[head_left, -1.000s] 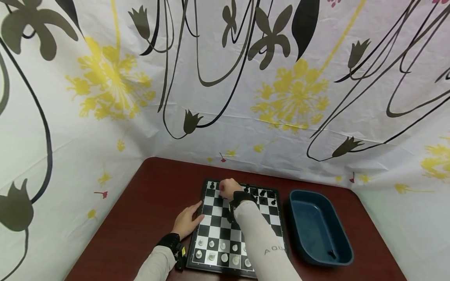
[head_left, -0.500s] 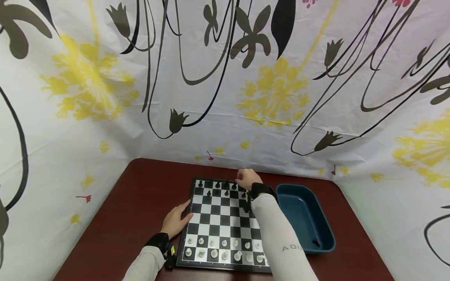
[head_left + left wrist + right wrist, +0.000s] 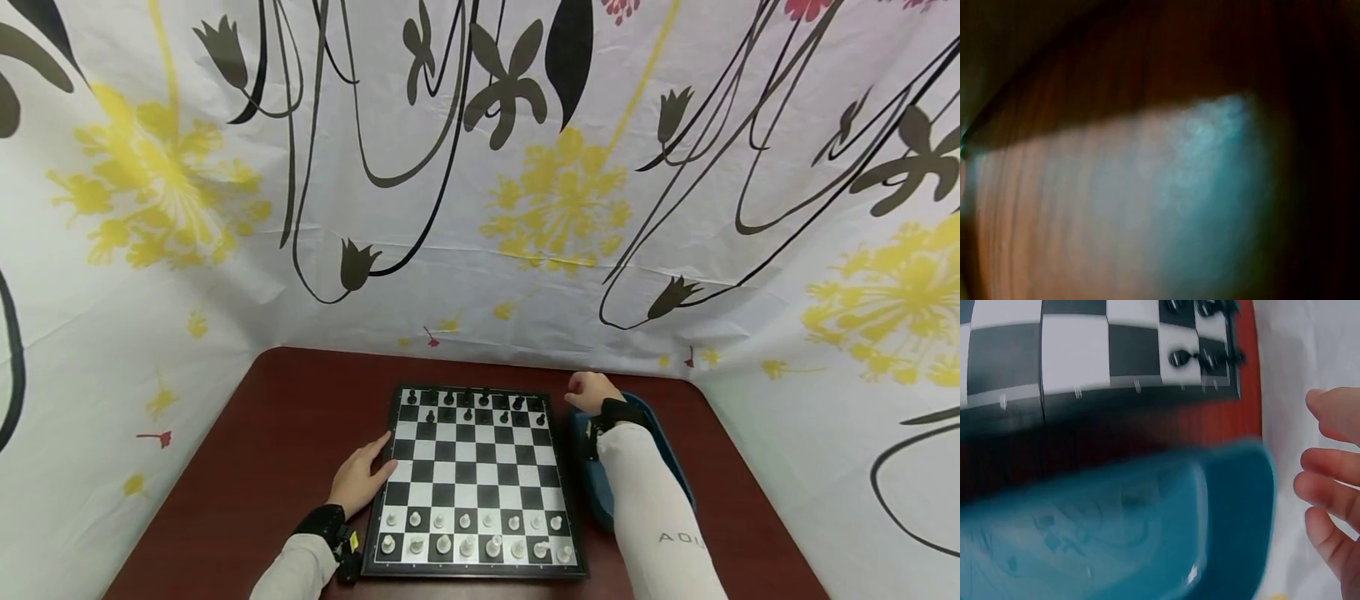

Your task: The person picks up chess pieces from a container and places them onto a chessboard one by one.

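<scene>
A black-and-white chessboard (image 3: 476,462) lies on the table. White chess pieces (image 3: 492,546) stand in two rows at its near end, black chess pieces (image 3: 468,413) at its far end. My left hand (image 3: 360,482) rests at the board's left edge, fingers extended; the left wrist view is too blurred to show it. Over the far end of a blue plastic tub (image 3: 600,492) is my right hand (image 3: 592,392). Its fingers (image 3: 1322,487) are slightly bent and spread in the right wrist view, and I see nothing between them and the thumb. The right forearm hides part of the tub.
The dark red table (image 3: 300,417) extends around the board, with rounded far corners. A white patterned curtain (image 3: 450,317) hangs close behind its far edge and down both sides. The tub stands just right of the board, a narrow gap between them.
My right hand has moved rightward from the far rows of black pieces to above the tub. The left hand has stayed at the board's edge. The head view has turned somewhat right.
</scene>
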`<state>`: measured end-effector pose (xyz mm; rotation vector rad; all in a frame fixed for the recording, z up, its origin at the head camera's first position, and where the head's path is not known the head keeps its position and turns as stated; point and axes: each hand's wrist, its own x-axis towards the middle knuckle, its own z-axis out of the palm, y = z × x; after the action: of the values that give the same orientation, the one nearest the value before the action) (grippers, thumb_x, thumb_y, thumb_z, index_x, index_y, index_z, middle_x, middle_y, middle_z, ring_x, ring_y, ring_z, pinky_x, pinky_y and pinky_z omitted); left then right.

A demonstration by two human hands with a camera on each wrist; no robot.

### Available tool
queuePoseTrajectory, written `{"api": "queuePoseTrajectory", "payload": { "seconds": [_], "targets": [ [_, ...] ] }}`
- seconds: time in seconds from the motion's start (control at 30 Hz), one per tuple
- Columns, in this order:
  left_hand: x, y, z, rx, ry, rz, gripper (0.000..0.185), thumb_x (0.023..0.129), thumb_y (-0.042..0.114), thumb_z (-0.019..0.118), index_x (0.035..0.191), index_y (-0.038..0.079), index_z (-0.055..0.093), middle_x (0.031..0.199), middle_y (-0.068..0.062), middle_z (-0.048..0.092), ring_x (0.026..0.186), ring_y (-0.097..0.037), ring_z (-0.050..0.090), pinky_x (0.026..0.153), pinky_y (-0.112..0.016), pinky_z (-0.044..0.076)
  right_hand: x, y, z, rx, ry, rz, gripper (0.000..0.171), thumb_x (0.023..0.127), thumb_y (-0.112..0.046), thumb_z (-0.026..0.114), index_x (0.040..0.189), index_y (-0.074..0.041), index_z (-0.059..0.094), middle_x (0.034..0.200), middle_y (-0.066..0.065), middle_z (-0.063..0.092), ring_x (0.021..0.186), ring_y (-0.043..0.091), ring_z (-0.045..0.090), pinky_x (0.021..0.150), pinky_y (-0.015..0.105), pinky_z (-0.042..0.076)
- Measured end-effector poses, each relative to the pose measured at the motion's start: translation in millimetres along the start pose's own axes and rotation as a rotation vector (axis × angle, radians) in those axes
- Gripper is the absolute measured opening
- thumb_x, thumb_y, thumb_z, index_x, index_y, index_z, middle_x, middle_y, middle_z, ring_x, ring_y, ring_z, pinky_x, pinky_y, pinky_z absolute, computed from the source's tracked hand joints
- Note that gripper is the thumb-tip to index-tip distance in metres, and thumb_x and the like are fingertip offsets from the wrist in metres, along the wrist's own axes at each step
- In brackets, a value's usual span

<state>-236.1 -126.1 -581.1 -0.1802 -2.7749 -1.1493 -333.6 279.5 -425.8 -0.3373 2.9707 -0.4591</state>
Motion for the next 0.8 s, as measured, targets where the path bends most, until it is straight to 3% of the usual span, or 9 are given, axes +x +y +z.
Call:
{"api": "queuePoseTrajectory", "payload": {
  "seconds": [0.33, 0.57, 0.8],
  "targets": [
    [-4.3, -3.0, -5.9, -0.011, -0.013, -0.029, 0.058, 0.086, 0.036, 0.06, 0.137, 0.013, 0.043, 0.131, -0.017, 0.049, 0.117, -0.034, 0.046, 0.094, -0.051, 0.038, -29, 47, -25, 0.004, -0.066, 0.054, 0.034, 0.086, -0.017, 0.059, 0.11, 0.008, 0.056, 0.106, 0.025, 0.058, 0.093, 0.035, 0.056, 0.077, 0.045, 0.047],
    [-4.8, -7.0, -9.5, 0.008, -0.013, -0.036, 0.059, 0.086, 0.038, 0.059, 0.137, 0.012, 0.043, 0.131, -0.017, 0.049, 0.117, -0.034, 0.047, 0.094, -0.051, 0.038, -45, 62, -34, -0.023, -0.047, 0.085, 0.029, 0.084, -0.015, 0.059, 0.102, 0.008, 0.057, 0.099, 0.024, 0.059, 0.086, 0.033, 0.056, 0.073, 0.046, 0.047],
    [-5.1, -6.5, -11.0, 0.012, -0.013, -0.041, 0.059, 0.087, 0.038, 0.059, 0.137, 0.011, 0.042, 0.13, -0.018, 0.049, 0.116, -0.035, 0.047, 0.093, -0.052, 0.038, -55, 71, -26, -0.039, -0.096, 0.142, 0.025, 0.083, -0.013, 0.06, 0.097, 0.007, 0.058, 0.091, 0.019, 0.06, 0.079, 0.027, 0.055, 0.069, 0.042, 0.047]
  ]
}}
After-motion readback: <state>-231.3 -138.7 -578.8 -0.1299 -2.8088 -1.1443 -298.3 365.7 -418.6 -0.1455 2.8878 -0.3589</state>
